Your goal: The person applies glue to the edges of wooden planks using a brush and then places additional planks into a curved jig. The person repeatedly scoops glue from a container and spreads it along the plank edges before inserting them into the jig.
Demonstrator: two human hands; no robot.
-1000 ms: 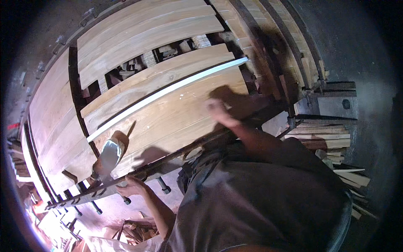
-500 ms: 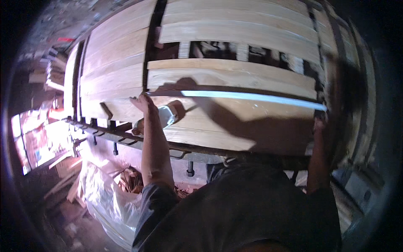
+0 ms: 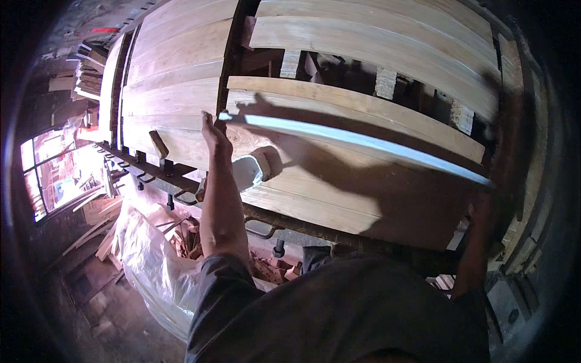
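A long wooden board [image 3: 363, 140] with a bluish-white, wet-looking upper edge spans between my two hands, above the boards on the bench. My left hand [image 3: 216, 138] grips its left end, the fingers pointing up and away. At the other end my right hand [image 3: 480, 209] holds on in deep shadow, its fingers hard to make out. Beside my left wrist sits a small tub [image 3: 249, 172] with a white substance inside and on its rim; my forearm partly hides it.
Rows of pale boards [image 3: 175, 60] lie on a metal clamping frame with bolts and loops along its front rail [image 3: 266, 218]. Gaps show between boards at the back. A small wood block [image 3: 158, 144] stands left. Below are a plastic sack [image 3: 148, 266] and wood scraps [image 3: 100, 224].
The view has shifted. The board now slants more, its left end raised and its right end nearer me. Both hands have moved along with it.
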